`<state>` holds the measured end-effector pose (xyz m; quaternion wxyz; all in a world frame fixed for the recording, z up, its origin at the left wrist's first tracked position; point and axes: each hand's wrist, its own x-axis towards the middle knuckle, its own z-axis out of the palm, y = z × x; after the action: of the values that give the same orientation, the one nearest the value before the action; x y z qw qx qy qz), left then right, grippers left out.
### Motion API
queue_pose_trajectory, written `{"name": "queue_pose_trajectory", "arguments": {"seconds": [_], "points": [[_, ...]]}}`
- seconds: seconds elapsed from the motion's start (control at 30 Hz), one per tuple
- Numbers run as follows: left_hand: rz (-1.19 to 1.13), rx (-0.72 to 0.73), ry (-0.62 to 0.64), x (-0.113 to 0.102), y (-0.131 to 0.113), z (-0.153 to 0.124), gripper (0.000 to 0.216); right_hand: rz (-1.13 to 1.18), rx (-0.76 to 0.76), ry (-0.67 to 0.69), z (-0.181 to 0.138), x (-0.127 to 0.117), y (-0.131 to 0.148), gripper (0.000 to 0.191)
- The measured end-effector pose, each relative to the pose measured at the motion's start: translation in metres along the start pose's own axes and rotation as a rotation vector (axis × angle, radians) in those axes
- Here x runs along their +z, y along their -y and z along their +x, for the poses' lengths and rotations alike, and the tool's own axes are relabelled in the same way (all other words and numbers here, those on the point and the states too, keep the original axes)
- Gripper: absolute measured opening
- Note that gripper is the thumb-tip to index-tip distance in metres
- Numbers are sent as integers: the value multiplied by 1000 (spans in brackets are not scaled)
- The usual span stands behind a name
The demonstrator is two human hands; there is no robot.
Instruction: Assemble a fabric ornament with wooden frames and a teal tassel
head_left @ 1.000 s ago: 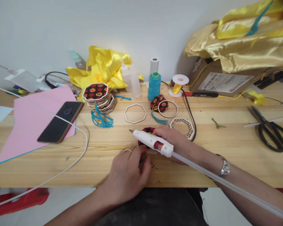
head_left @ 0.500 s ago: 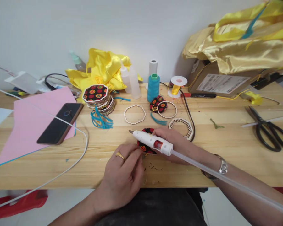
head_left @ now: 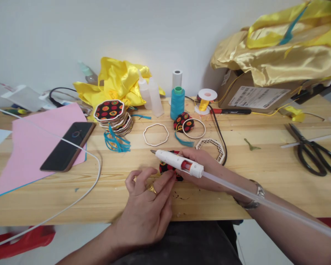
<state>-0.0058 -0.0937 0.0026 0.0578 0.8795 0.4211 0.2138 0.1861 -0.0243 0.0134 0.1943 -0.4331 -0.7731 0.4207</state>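
Note:
My right hand (head_left: 200, 163) is wrapped round a white pen-shaped hot glue gun (head_left: 172, 159); its tip points left and a long clear glue stick (head_left: 237, 189) runs out of its back end. Beneath the gun lies a black fabric piece (head_left: 164, 168) with red and yellow flowers, partly hidden by the gun and my fingers. My left hand (head_left: 149, 202), a gold ring on it, pinches the near edge of this fabric piece with thumb and forefinger; the other fingers are bent and lifted. Just beyond the gun is a pale scalloped frame (head_left: 145, 138).
Behind stand a teal thread cone (head_left: 177, 103), a yellow thread spool (head_left: 206, 99) and a stack of patterned pieces (head_left: 109, 110). A round hoop (head_left: 205, 129) and an octagonal lattice frame (head_left: 222, 151) lie nearby. Scissors (head_left: 310, 151) are at right, a phone (head_left: 68, 147) at left.
My left hand has shifted right along the near edge of the fabric piece, and its outer fingers have spread and lifted. The glue gun stays in my right hand, almost unmoved.

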Motion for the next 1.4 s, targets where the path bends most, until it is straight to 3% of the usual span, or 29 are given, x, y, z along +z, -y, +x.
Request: {"name": "queue_pose_trajectory", "arguments": {"seconds": [0.8, 1.0, 1.17, 1.4], "points": [[63, 32, 64, 1, -2, 4, 29, -52, 17, 2, 2, 0, 0, 21], [-37, 19, 139, -5, 5, 2, 39, -48, 7, 0, 0, -1, -1, 22], [-99, -43, 45, -4, 14, -7, 50, -33, 5, -4, -1, -1, 2, 18], [-56, -59, -79, 12, 14, 1, 40, 25, 17, -97, -4, -9, -3, 5]]}}
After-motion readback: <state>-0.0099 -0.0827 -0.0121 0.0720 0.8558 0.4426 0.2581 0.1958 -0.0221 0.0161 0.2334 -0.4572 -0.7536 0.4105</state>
